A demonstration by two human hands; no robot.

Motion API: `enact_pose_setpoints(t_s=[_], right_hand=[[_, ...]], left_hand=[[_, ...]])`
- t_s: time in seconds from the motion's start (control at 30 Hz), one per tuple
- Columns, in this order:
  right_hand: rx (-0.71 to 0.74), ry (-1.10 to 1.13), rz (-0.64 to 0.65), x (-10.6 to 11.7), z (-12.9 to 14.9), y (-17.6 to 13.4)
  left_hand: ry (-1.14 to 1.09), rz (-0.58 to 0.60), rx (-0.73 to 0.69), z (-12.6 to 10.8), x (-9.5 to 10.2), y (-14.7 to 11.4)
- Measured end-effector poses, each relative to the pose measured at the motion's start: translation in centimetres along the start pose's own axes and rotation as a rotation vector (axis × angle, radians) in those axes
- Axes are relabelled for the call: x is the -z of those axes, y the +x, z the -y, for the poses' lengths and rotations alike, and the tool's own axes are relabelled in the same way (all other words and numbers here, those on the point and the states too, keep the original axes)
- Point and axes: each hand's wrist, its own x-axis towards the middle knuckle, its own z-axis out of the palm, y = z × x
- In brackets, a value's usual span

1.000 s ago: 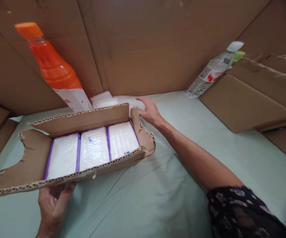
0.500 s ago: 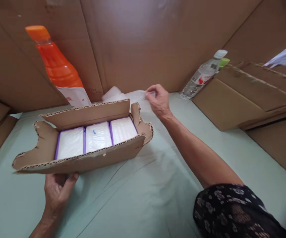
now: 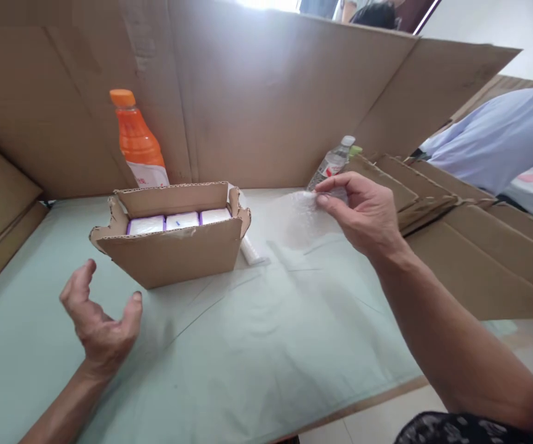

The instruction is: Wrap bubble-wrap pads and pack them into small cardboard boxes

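An open cardboard box [image 3: 187,256] with torn upper edges stands on the pale green cloth [image 3: 248,345]. Three white packs with purple edges [image 3: 183,221] sit side by side in it. My left hand [image 3: 102,330] is just in front of the box at its left, fingers spread, touching nothing. Between the thumb and fingers of my right hand [image 3: 365,213] is the edge of a thin, clear plastic bag [image 3: 301,219], which hangs down over the cloth. Beside the box's right end lies a white roll-like item [image 3: 251,251], partly hidden by the box.
A bottle of orange drink [image 3: 139,145] stands behind the box against a cardboard wall [image 3: 266,105]. A clear water bottle [image 3: 333,161] leans at the back right, beside cardboard boxes [image 3: 492,259]. Another person's light-blue clothing [image 3: 501,139] shows beyond them.
My left hand has let go of the box, which now rests on the cloth. My right hand has drawn the clear plastic to the right, away from behind the box. The view has shifted.
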Motion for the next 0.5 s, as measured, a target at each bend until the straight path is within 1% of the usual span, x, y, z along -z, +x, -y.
enact_pose_setpoints(t_s=[0.03,0.1,0.13,0.17,0.2,0.23,0.27,0.3,0.37,0.4,0.43,0.47,0.5], right_hand=[[0.015,0.02,0.069,0.8,1.3,-0.6],[0.092,0.049,0.285,1.9,4.3,-1.9],[0.15,0.067,0.416,2.3,5.7,-2.6],[0.212,0.087,0.544,2.4,7.1,-3.2],[0.268,0.108,0.647,2.5,8.4,-3.9],[0.312,0.133,0.713,2.6,9.4,-4.5],[0.338,0.158,0.74,2.7,10.2,-5.0],[0.345,0.176,0.731,2.8,10.7,-5.5],[0.316,0.19,0.633,3.5,10.7,-6.2],[0.286,0.186,0.565,3.9,10.2,-6.5],[0.244,0.172,0.505,4.3,9.4,-6.8],[0.194,0.152,0.46,4.6,8.4,-7.1],[0.137,0.127,0.442,4.6,7.2,-7.4]], left_hand=[[-0.017,0.002,-0.077,-1.9,0.4,0.4],[-0.127,0.082,-0.182,-6.3,0.6,1.3],[-0.214,0.164,-0.198,-8.5,0.4,1.8],[-0.298,0.272,-0.192,-10.6,0.0,2.3],[-0.391,0.377,-0.176,-12.6,-0.5,2.7],[-0.49,0.504,-0.157,-14.2,-1.1,3.0],[-0.59,0.643,-0.126,-15.5,-1.7,3.2],[-0.685,0.785,-0.079,-16.4,-2.2,3.1],[-0.81,1.057,0.074,-17.0,-2.7,2.4],[-0.831,1.157,0.177,-16.6,-2.6,2.0],[-0.822,1.218,0.284,-15.9,-2.3,1.5],[-0.792,1.242,0.379,-14.9,-1.8,1.2],[-0.746,1.24,0.457,-13.6,-1.1,1.0]])
